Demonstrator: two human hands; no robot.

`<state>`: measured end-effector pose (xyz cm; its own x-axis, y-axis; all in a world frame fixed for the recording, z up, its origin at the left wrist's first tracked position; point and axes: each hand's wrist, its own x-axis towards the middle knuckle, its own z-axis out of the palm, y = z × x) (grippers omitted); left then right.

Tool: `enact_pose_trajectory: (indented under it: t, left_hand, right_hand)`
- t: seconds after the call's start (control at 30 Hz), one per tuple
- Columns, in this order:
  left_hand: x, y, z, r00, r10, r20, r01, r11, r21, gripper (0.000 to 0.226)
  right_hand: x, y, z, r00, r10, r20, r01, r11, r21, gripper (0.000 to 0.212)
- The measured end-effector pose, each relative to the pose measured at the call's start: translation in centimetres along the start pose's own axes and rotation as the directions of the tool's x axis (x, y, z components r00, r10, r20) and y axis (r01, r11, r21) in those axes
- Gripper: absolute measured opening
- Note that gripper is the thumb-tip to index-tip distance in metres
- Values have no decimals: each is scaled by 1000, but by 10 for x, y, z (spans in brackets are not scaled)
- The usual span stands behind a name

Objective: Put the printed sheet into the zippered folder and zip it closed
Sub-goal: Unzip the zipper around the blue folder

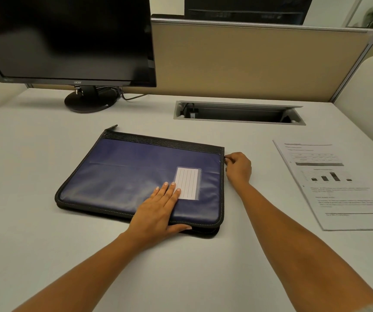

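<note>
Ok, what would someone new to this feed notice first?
The blue zippered folder lies centre on the desk, left hand pressing flat on its cover, right hand pinching the zipper pull at its far right corner. The printed sheet lies apart to the right; a dark monitor stands far left.

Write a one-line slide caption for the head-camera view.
Left hand presses the blue zippered folder flat while the right hand pinches its zipper pull; printed sheet lies alongside.

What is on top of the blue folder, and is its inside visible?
The left hand rests flat on the folder, fingertips reaching its label card. The printed sheet lies apart on the desk. The cover hides the inside.
</note>
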<state>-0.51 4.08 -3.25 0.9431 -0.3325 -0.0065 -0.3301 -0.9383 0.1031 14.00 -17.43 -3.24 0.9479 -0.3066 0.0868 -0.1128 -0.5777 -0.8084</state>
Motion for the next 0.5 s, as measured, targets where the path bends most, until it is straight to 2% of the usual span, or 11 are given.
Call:
enact_pose_trajectory:
  t: [0.3, 0.5]
  left_hand:
    - [-2, 1, -2, 999, 28, -47, -30, 998, -49, 111]
    - [-3, 0, -1, 998, 29, -64, -32, 998, -49, 102]
  right_hand:
    - [-1, -1, 1, 999, 26, -24, -25, 998, 65, 22]
    - [6, -6, 3, 996, 86, -31, -85, 996, 37, 23]
